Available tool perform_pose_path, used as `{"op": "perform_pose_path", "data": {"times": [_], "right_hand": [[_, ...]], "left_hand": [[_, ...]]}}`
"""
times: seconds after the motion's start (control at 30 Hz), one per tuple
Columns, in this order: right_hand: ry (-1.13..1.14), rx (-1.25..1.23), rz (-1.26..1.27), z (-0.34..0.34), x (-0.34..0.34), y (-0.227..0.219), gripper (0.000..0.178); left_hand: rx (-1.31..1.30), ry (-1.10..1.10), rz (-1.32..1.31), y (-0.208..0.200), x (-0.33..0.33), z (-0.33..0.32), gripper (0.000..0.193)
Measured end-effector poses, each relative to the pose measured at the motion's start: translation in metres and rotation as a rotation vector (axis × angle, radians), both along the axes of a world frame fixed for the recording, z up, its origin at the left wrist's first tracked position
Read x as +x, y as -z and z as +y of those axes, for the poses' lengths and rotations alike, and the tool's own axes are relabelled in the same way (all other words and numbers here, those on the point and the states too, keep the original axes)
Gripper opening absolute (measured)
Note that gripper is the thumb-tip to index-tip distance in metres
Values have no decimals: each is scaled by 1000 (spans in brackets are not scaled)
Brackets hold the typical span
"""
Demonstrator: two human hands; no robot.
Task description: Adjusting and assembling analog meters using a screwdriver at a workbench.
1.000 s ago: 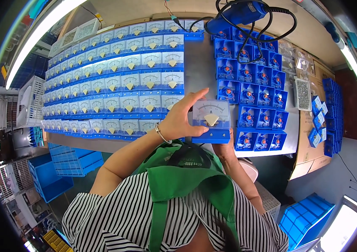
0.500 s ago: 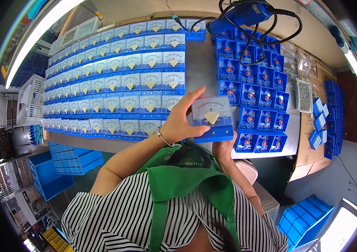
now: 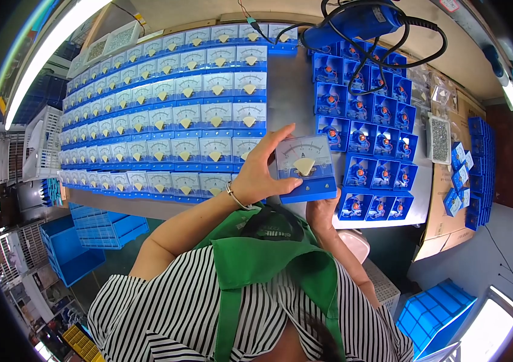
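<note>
I hold a blue panel meter [image 3: 304, 167] with a clear face and a cream needle cover in front of my chest. My left hand [image 3: 261, 172] grips its left side, thumb along the lower front edge. My right hand [image 3: 321, 211] supports it from underneath and is mostly hidden by the meter. A thin bracelet sits on my left wrist. Just beyond the meter lie rows of finished meters [image 3: 166, 114] face up on the grey bench [image 3: 289, 90].
Rows of open blue meter housings [image 3: 371, 127] cover the bench right of my hands. A blue power tool with black cables [image 3: 359, 21] lies at the far edge. Small blue boxes [image 3: 461, 181] and a tray of screws [image 3: 439, 139] sit on cardboard at right. Blue bins stand on the floor.
The meter has shifted slightly in my hands, held a little higher and more upright toward me. My hands keep the same grip.
</note>
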State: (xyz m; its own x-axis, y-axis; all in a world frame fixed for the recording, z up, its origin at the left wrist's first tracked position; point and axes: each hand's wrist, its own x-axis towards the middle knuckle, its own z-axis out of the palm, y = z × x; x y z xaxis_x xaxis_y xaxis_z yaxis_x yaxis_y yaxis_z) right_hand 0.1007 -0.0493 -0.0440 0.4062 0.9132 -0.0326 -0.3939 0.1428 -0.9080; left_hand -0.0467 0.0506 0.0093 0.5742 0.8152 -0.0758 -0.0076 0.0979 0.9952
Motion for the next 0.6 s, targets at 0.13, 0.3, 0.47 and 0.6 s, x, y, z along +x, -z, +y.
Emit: {"op": "perform_pose_path", "data": {"times": [0.13, 0.3, 0.47, 0.6], "right_hand": [[-95, 9, -109, 2, 12, 7, 14], [-290, -339, -580, 15, 48, -15, 21], [-219, -170, -456, 16, 55, -73, 25], [-208, 259, -510, 19, 31, -104, 25]], "left_hand": [[84, 8, 41, 1, -3, 2, 95], [234, -12, 105, 9, -18, 6, 93], [448, 4, 360, 19, -23, 4, 89], [457, 24, 343, 18, -16, -5, 89]]}}
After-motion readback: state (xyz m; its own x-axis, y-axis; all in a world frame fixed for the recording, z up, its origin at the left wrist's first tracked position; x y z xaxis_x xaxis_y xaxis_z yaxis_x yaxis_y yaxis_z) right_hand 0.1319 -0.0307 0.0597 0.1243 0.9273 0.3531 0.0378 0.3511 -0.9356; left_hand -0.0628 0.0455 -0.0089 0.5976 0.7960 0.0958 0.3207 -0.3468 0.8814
